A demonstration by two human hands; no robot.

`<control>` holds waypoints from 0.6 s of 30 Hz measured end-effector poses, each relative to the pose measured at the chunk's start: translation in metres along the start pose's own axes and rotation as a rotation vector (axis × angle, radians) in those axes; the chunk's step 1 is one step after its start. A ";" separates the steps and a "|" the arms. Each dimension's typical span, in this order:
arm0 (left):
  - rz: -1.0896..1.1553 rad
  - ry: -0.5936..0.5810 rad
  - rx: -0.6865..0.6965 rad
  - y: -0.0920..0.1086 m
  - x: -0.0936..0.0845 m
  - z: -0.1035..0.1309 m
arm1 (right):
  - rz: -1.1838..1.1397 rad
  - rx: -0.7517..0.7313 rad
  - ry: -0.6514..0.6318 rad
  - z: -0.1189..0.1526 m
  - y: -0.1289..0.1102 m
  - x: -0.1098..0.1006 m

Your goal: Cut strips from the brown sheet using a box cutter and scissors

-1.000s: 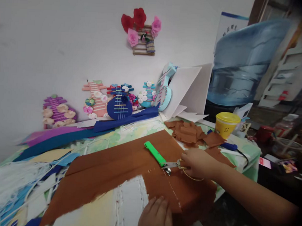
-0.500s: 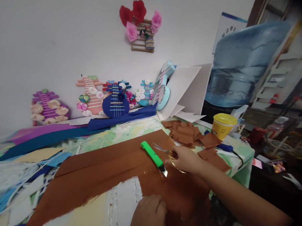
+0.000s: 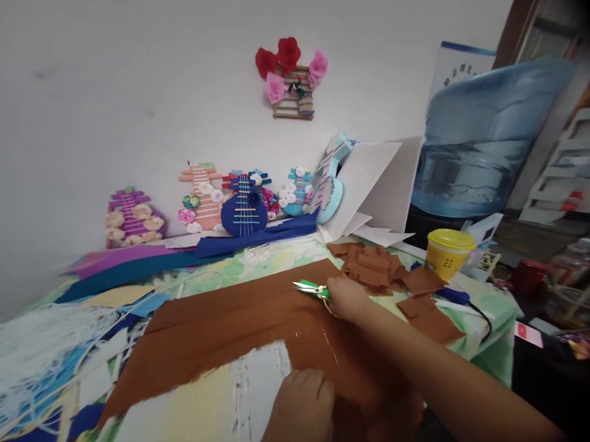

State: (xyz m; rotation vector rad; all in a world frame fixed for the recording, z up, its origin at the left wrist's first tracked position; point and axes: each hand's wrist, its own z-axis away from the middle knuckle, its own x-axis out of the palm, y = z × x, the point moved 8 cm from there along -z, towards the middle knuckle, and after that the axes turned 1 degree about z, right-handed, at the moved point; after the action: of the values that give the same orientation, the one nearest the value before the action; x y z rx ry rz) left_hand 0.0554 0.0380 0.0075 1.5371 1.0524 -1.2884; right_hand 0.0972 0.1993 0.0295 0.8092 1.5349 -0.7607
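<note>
My right hand is closed round the handles of small scissors, gold at the handle, blades pointing left. A green utility knife shows partly behind the scissors; its other end is hidden by my hand, so I cannot tell whether it is gripped too. Under them lies a large brown crepe-paper sheet. My left hand is closed, its curled fingers pressed on the brown paper at the right edge of a white and cream board. Glossy streaks run over the paper near the board.
Brown scraps lie behind my right hand, near a yellow-lidded tub and a blue corded tool. White strings and coloured paper fill the left. Paper-craft instruments and white boards lean at the wall.
My right hand has come down beside the green knife with the scissors and now covers part of it. The knife has shifted and turned flatter. The left hand stays in place; the view has swung slightly.
</note>
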 end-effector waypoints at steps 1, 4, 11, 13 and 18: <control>0.002 -0.019 -0.006 0.000 -0.001 0.000 | 0.015 0.005 0.004 0.002 0.008 -0.001; -0.005 -0.019 0.004 0.003 -0.006 0.001 | 0.054 -0.010 0.012 0.013 0.024 -0.008; 0.129 0.117 -0.051 -0.009 -0.029 0.002 | 0.067 -0.160 0.023 0.071 0.031 -0.029; 0.184 0.157 -0.077 -0.018 -0.035 0.001 | 0.021 -0.091 0.024 0.086 0.038 -0.034; 0.269 0.141 -0.003 -0.019 -0.041 0.002 | -0.258 0.092 -0.002 0.117 0.045 -0.034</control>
State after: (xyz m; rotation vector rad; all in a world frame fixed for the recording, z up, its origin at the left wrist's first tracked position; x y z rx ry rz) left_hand 0.0317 0.0383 0.0459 1.7215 0.8966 -1.0058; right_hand 0.2014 0.1239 0.0495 0.6842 1.6309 -1.0270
